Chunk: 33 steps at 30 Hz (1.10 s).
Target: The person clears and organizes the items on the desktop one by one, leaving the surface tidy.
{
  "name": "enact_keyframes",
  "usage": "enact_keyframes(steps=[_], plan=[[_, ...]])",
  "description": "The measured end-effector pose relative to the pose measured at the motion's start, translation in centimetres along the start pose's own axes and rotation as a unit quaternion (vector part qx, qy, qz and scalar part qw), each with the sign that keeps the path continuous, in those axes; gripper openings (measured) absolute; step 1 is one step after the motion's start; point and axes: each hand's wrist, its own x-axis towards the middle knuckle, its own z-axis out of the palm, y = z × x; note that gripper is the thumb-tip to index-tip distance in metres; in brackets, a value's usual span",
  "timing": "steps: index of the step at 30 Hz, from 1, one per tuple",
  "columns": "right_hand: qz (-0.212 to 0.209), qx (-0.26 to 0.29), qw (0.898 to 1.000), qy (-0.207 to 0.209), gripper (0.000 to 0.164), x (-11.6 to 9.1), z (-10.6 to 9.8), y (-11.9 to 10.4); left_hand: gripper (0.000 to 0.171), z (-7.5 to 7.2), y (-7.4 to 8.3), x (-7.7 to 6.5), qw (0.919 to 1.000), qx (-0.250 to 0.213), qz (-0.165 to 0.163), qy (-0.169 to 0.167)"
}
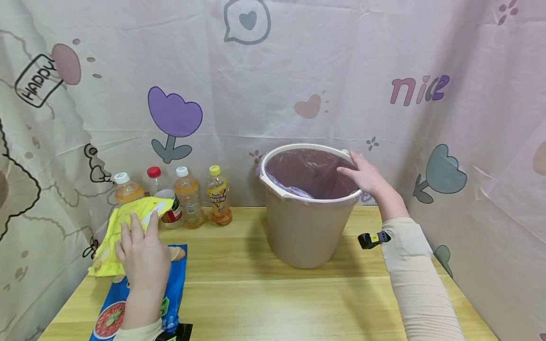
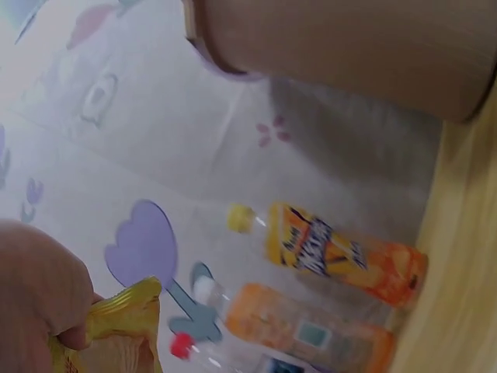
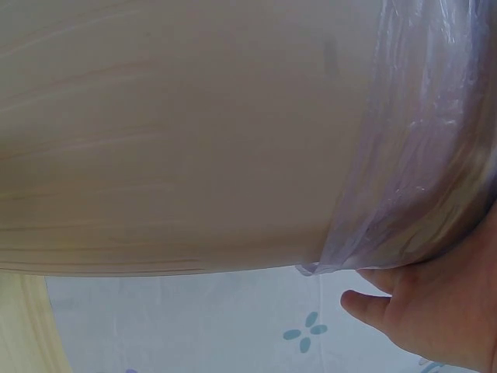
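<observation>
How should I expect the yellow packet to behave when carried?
The yellow packet will probably flop, since its thin wrapper bends and creases. It is likely light, looking flattened rather than bulging. Its sheen in the left wrist view suggests it may be slightly slippery.

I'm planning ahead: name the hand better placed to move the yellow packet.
Probably the left hand: it pinches the yellow packet, while the right hand is across at the bin.

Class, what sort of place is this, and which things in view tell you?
Probably a screened-off indoor tabletop setup: pale, flower-printed, cloth-like sheeting hangs behind and beside a light wood-grain table bearing a round beige plastic bin.
</observation>
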Motion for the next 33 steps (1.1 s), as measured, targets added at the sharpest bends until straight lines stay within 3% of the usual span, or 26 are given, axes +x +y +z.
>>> enact_keyframes(steps=[8, 18, 22, 28, 33], plan=[[0.004, 0.003, 1.000, 0.001, 0.083, 0.0, 0.0, 0.0, 0.052, -1.7, 1.9, -0.1, 0.9909, -0.019, 0.084, 0.103], [0.002, -0.001, 1.000, 0.003, 0.084, 0.1, 0.0, 0.0, 0.051, -2.7, 4.0, 0.4, 0.9740, -0.044, 0.155, 0.159], [0.002, -0.005, 1.000, 0.002, 0.082, 0.1, 0.0, 0.0, 0.049, -2.8, 4.9, 0.7, 0.9628, -0.051, 0.196, 0.179], [0.003, -0.003, 1.000, 0.003, 0.080, 0.1, 0.0, 0.0, 0.052, -2.6, 6.3, 1.3, 0.9380, -0.045, 0.270, 0.212], [0.009, 0.006, 1.000, 0.001, 0.082, 0.0, 0.1, 0.0, 0.060, -2.5, 7.4, 1.5, 0.9192, -0.052, 0.325, 0.216]])
